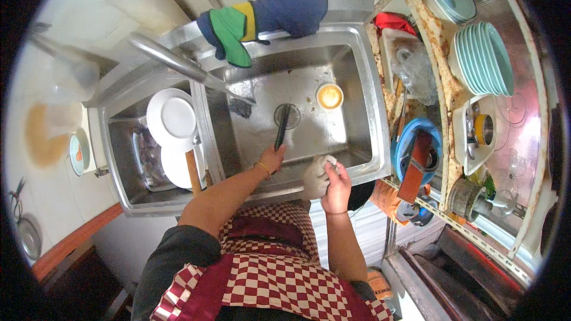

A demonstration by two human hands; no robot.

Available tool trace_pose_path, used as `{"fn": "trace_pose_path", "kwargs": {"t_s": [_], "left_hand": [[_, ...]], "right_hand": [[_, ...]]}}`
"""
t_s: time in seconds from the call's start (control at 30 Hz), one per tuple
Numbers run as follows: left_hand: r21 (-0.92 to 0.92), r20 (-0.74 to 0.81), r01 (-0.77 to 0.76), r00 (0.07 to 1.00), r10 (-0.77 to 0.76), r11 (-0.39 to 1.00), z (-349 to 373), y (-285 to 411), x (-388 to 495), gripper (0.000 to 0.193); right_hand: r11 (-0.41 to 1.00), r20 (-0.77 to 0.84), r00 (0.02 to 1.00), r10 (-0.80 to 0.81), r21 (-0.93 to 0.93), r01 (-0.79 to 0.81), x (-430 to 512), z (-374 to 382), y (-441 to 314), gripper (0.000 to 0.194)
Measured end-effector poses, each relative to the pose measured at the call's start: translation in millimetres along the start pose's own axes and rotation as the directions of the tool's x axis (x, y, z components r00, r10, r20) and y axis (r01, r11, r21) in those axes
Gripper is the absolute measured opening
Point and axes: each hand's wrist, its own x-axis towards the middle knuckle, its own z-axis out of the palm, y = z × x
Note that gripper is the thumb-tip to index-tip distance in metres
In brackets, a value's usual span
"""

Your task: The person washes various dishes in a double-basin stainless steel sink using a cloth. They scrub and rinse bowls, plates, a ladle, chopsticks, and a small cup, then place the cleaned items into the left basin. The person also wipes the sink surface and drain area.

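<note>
My left hand [271, 161] is closed around a slim black-handled utensil [282, 128], perhaps a knife seen nearly edge-on, which points away over the drain [287, 116] of the steel sink [379, 142]. Between the fingers of my right hand [337, 187] is a crumpled beige cloth [316, 177], held at the sink's near edge. A small cup or bowl [330, 96] with orange-yellow contents stands in the right part of the basin. A dark scouring pad [241, 108] lies near the end of the faucet [178, 64].
White plates [171, 116] and a wooden handle [193, 171] are in the left basin. Green and navy cloths [285, 15] hang over the back rim. At right, a rusty shelf holds stacked turquoise bowls [484, 60]; a blue basin [417, 147] stands beside the sink.
</note>
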Motion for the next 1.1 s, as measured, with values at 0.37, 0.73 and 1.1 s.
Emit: {"fn": "trace_pose_path", "kwargs": {"t_s": [0.37, 0.73, 1.1], "left_hand": [[-0.063, 0.341, 0.073, 0.939, -0.048, 0.995, -45, 126, -147, 0.048], [-0.252, 0.293, -0.208, 0.914, 0.28, 0.945, -100, 108, -206, 0.021], [0.231, 0.194, -0.136, 0.977, 0.091, 0.963, -71, 116, -215, 0.035]], "right_hand": [[0.823, 0.225, 0.95, -0.219, -0.48, 0.303, 43, 133, 55, 0.023], [0.957, 0.45, 0.845, 0.288, -0.161, -0.24, 39, 113, -11, 0.03], [0.998, 0.118, 0.991, 0.055, -0.018, -0.053, 77, 158, 18, 0.013]]}}
